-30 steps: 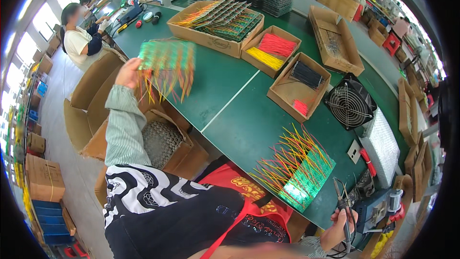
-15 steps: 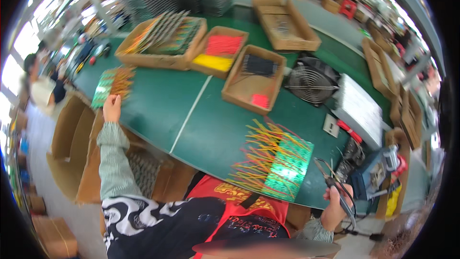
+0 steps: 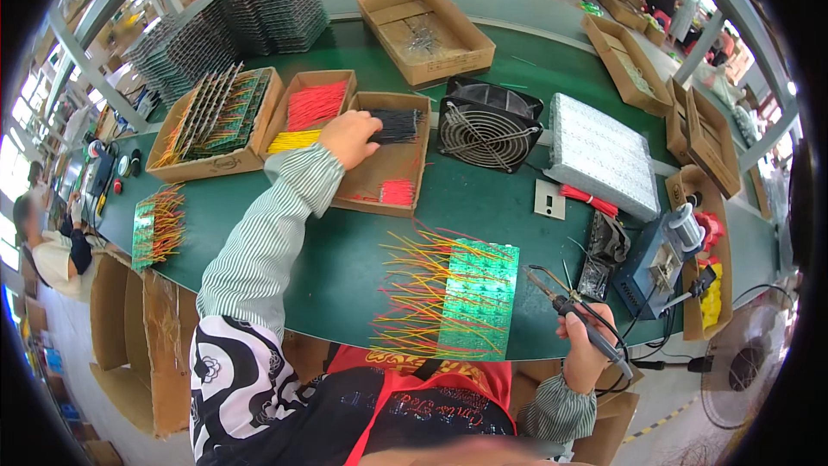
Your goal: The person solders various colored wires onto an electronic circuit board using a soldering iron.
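currently the left hand reaches out to about 11 o'clock over the green desk and sits at the near edge of a bundle of black wires, fingers curled down on the bundle's left end; whether the grip has closed on any wire cannot be told. the black wires lie in the far part of an open cardboard box, with a small clump of red wires at the box's near end. just left of that box, another box holds red wires and yellow wires.

the right hand, at about 4 o'clock, has its grip wrapped tight around a soldering iron, tip pointing toward 10 o'clock, just beside the right edge of a green circuit board. that board lies flat at the near desk edge, orange, yellow and red leads fanning off its left side.

a black fan sits right of the wire box. a second wired board lies at 9 o'clock.
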A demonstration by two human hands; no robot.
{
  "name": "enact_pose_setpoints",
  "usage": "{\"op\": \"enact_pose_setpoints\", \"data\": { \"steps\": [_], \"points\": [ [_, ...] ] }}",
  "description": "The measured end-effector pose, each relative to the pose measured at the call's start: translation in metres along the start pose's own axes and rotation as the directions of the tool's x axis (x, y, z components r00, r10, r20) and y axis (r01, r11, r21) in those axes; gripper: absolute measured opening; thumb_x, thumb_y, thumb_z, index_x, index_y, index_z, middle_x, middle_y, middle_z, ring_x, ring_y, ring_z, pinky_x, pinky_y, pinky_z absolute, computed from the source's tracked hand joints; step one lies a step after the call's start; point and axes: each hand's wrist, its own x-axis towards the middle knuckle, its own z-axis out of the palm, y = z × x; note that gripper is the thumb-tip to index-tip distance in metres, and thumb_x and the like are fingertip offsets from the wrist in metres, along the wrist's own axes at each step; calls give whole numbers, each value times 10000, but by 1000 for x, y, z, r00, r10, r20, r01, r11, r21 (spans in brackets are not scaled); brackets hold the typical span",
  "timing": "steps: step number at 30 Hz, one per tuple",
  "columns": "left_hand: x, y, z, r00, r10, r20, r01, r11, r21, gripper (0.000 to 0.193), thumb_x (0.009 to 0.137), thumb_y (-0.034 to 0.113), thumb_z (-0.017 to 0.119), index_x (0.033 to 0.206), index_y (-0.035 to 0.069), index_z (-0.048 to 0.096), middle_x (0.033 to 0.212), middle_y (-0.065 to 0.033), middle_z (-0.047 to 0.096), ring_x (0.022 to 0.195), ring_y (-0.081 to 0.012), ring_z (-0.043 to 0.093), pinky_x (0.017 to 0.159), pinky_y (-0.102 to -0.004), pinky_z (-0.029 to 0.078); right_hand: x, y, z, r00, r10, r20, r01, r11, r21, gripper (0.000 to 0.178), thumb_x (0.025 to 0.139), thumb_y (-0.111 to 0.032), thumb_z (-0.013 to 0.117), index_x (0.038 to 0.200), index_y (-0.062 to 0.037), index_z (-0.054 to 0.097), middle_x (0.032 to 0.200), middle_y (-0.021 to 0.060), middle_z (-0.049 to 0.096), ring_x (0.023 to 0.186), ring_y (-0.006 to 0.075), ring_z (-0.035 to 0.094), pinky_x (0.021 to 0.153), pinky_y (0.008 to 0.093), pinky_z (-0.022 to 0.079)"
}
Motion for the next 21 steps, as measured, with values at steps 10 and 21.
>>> {"op": "enact_pose_setpoints", "data": {
  "steps": [10,21],
  "points": [
    [57,11,41,990,-53,132,12,955,296,181,730,142,659,860,51,573,898,-96,549,918,-267,552,764,-370,500,14,9,-3,999,38,-29,-38,999,-18,150,745,29,598,883,36,541,724,131,631,588,134,603,555,230,499],
    [51,-4,41,1000,-16,21,13,993,115,125,762,156,636,826,50,621,819,-108,585,856,-293,563,776,-403,451,23,9,1,998,56,-5,-56,997,-58,150,750,16,608,883,40,542,729,128,628,599,137,610,566,235,514]
  ]
}}
